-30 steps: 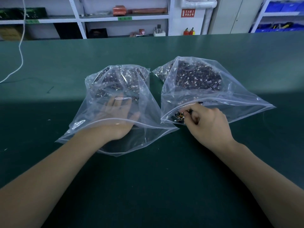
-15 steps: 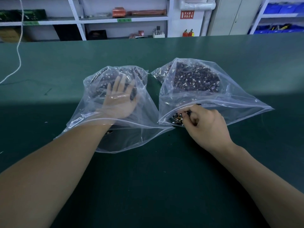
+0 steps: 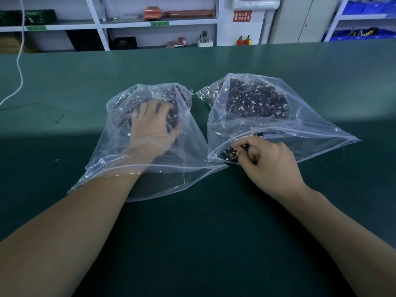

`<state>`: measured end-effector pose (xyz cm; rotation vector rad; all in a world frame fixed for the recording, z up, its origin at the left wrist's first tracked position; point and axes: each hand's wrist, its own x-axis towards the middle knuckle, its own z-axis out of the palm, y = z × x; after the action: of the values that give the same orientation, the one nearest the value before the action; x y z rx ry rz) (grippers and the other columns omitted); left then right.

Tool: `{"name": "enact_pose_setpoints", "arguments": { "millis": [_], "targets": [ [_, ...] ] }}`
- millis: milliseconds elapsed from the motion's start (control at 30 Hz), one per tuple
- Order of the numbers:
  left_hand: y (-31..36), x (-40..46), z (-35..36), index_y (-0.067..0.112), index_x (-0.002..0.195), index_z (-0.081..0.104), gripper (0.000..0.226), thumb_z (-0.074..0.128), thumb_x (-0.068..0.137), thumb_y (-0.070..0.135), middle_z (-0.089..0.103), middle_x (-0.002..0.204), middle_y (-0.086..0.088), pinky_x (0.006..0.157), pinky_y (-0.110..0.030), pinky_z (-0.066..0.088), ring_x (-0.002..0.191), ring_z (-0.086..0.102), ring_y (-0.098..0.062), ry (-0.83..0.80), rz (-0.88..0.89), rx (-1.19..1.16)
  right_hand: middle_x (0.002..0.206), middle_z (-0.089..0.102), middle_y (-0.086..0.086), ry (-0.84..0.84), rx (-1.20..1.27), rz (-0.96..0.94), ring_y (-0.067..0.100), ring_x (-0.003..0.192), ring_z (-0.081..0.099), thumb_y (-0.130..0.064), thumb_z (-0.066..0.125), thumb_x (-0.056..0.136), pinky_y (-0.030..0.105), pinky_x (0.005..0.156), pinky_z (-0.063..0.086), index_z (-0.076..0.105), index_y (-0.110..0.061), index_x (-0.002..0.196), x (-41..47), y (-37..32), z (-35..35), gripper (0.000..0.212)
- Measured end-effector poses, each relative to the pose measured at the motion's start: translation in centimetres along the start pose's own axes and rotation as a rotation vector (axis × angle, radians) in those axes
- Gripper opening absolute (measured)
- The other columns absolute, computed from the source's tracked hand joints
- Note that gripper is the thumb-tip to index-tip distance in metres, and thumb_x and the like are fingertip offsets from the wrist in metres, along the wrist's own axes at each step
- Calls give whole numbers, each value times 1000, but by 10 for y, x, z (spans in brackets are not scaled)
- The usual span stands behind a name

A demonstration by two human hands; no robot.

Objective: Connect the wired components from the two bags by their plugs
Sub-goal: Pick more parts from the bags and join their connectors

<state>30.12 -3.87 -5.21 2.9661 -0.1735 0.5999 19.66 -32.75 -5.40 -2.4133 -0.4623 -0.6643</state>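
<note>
Deep in left bag (image 3: 111, 168), left hand (image 3: 153, 127)

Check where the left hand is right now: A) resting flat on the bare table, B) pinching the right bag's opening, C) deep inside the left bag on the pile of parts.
C: the left hand shows through the left bag, fingers down on the parts.

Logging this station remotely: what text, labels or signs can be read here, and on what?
"灭火器存放点": red sign on the white back wall, above two fire extinguishers; characters small, reading uncertain.
Green shelf labels: too blurred to read.
Left bag, right bag: no print visible.
</note>
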Motion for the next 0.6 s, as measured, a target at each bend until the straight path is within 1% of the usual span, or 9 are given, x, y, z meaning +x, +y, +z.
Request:
{"name": "enact_pose_setpoints", "arguments": {
  "millis": [100,167,200,267,300,367,433,500,600],
  "targets": [
    [2,5,3,33,169,18,91,13,95,85,8,180,-4,131,-57,7,166,10,-29,-236,-64,-9,49,43,-3,7,-6,-5,18,47,46,-14,68,97,31,54,47,77,-28,105,-1,-1,-1,18],
    [2,6,3,29,168,27,99,4,89,85,18,178,-6,133,-56,16,163,21,-30,-286,-57,15,49,42,-3,2,-9,1,18,47,45,-15,69,98,29,54,43,77,-28,105,-1,-2,-1,18],
    [1,5,2,27,162,38,92,12,93,83,32,173,-8,131,-55,25,157,33,-31,-255,-57,9,49,41,-4,-2,-13,6,17,48,45,-15,69,98,28,54,40,78,-29,105,0,-2,0,18],
    [1,0,1,29,134,60,63,35,98,75,62,141,-7,118,-49,40,130,54,-26,-148,-50,-38,48,39,-5,-9,-12,14,17,48,44,-16,69,98,27,55,37,78,-30,105,0,-2,0,18],
    [1,-3,0,33,116,62,49,40,97,72,65,122,-1,111,-47,43,115,55,-22,-98,-36,-46,48,39,-6,-13,-9,15,16,48,44,-17,69,98,27,56,37,78,-30,105,0,-2,0,18],
    [4,-6,-5,37,97,57,38,42,95,72,62,105,7,105,-48,45,106,55,-20,-54,-4,-25,48,39,-6,-19,-4,13,15,48,43,-17,68,98,27,56,38,77,-30,105,-1,-2,-1,18],
    [6,-6,-7,35,100,57,42,41,96,73,60,113,4,109,-50,42,116,54,-24,-29,5,-4,48,39,-7,-22,-5,7,14,47,42,-16,67,98,28,57,41,77,-29,105,-1,-2,-2,17],
    [6,-2,-6,32,124,58,52,39,98,73,53,142,-5,120,-56,34,138,46,-28,-38,-8,8,48,40,-7,-28,-2,11,15,49,44,-17,66,98,30,59,46,76,-29,105,-2,-3,-3,17],
    [7,3,-5,32,165,25,74,34,103,71,5,179,-4,132,-63,9,166,5,-30,-193,-20,48,49,40,-6,-32,-2,15,16,49,43,-17,67,98,31,59,46,76,-29,105,-2,-4,-3,17]
  ]
}}
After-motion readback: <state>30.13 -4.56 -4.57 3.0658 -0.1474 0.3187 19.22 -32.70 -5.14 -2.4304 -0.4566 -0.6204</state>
